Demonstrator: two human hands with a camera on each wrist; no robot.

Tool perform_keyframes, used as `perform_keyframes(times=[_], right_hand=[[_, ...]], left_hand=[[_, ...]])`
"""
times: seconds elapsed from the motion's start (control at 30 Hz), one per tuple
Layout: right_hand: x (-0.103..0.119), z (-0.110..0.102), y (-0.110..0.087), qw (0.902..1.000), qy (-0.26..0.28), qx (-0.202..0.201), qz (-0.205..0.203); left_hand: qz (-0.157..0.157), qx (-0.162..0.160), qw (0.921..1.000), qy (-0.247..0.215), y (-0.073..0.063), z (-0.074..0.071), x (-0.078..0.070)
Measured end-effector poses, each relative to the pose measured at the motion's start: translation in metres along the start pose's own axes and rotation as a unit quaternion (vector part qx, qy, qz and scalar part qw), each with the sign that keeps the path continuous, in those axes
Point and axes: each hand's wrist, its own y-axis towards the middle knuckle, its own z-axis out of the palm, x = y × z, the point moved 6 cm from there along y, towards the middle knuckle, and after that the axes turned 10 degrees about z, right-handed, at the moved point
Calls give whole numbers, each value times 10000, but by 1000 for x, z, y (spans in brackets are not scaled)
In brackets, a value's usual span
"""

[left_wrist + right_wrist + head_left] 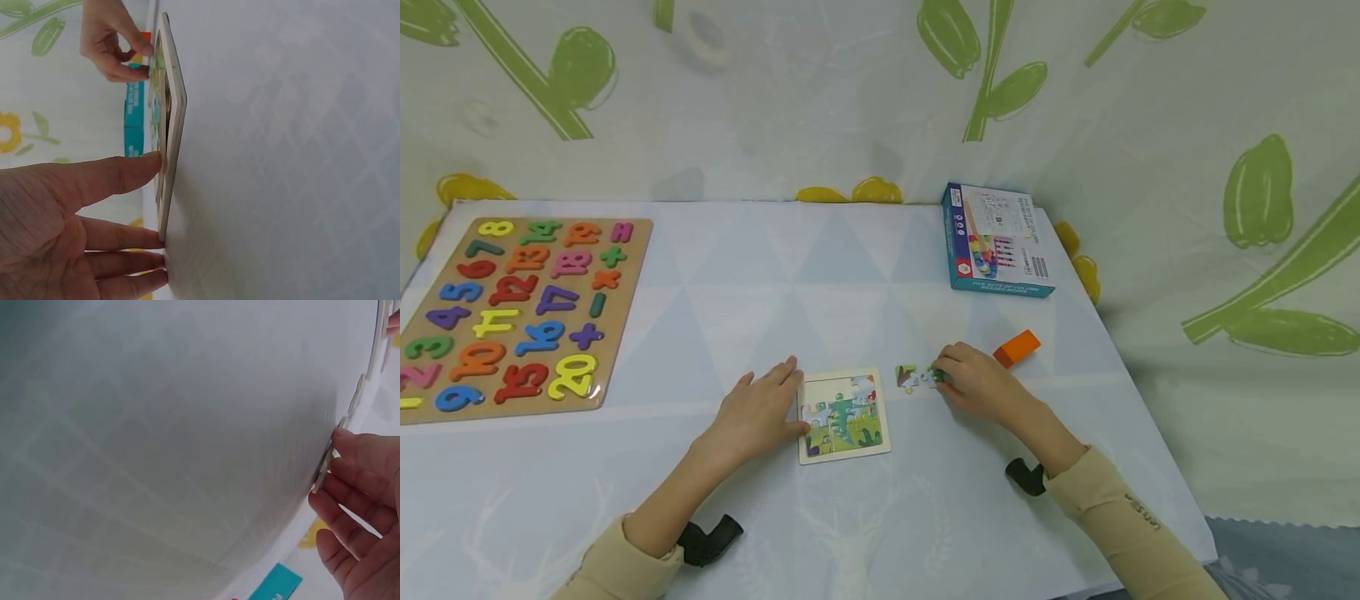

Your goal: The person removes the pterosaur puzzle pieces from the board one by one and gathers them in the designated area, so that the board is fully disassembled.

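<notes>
Head view, left grip [758, 417]: bare hand, fingers extended, at the near-left side of the puzzle frame [883, 417].
Puzzle frame: flat on the worktop [737, 317], between the two hands; joined dinosaur pieces [842, 419] inside, pale backing showing at upper left.
Right grip [983, 385]: fingers curled, pinching a puzzle piece [937, 376], partly hidden.
Loose piece [906, 377]: on the worktop between frame and right grip.
Orange block [1018, 348]: just beyond the right grip.
Number board [616, 308]: far left, coloured numerals and signs on it.
Teal-edged box [1000, 242]: back right of the worktop.
Left wrist view, thumb: tip on the frame's upper side, index fingertip at its edge, other visible fingertips against the worktop.
Far side of frame: right grip, thumb and fingers bent.
Right wrist view, held piece: thumb at one end, fingertips at the other, low at the worktop.
Neighbouring piece: beside it, toward the frame.
Upper corner: frame edge, left fingertips partly visible.
</notes>
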Motion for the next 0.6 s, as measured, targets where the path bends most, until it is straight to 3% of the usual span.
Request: perform_keyframes(times=[0.3, 0.47, 0.6], right_hand=[[6, -3, 3, 9999, -11, 158, 41], [25, -10, 11, 9996, 156, 27, -222], [40, -8, 23, 9991, 198, 149, -356]], left_hand=[[33, 5, 10000, 11, -1, 0, 0], [34, -21, 10000, 8, -1, 0, 1], [16, 32, 10000, -5, 0, 1, 1]])
